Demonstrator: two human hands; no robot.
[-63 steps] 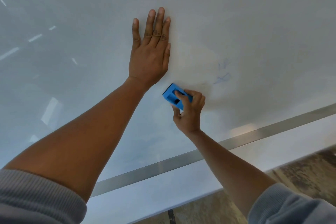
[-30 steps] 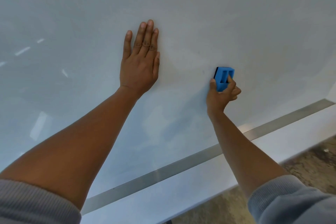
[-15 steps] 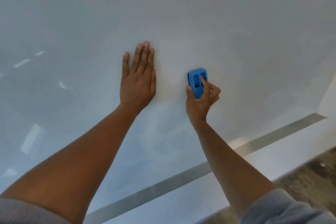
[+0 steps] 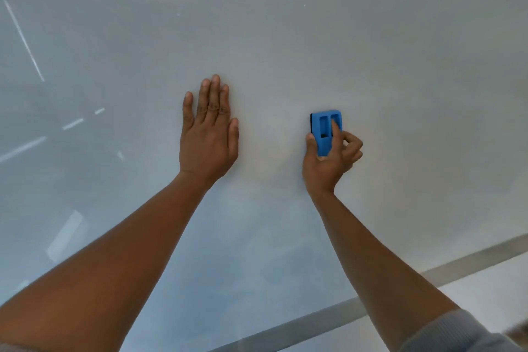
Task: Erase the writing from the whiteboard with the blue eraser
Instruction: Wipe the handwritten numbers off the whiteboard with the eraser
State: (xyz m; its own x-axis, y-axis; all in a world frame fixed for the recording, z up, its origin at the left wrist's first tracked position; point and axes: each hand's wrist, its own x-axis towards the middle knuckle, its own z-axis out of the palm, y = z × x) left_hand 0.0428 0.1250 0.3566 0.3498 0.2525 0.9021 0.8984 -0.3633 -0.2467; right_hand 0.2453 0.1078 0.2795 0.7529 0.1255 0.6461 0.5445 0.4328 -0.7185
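I have the right hand (image 4: 328,160) pinching the blue eraser (image 4: 326,131) at its lower end, thumb on the left edge, forefinger laid in one of the two recesses on its back, the remaining fingers curled clear. The eraser stands roughly upright, its dark pad face against the whiteboard (image 4: 371,71), to the right of the left hand (image 4: 208,134). The left hand lies flat on the board, fingers straight and close together, thumb alongside, holding nothing.

Procedure for the wiping step, as I judge it: keep the pad face fully flat on the surface, press evenly through the forefinger, and run overlapping strokes. Do not tip the eraser onto an edge; a tilted pad would leave streaks. Use the left palm as a brace only.

Limits of the view: I can make out no writing on the visible board; glare patches and ceiling-light reflections could mask faint marks. The pad contact itself is hidden behind the eraser body. The board's upper and side edges are cut off; only a metal strip (image 4: 471,260) shows below.
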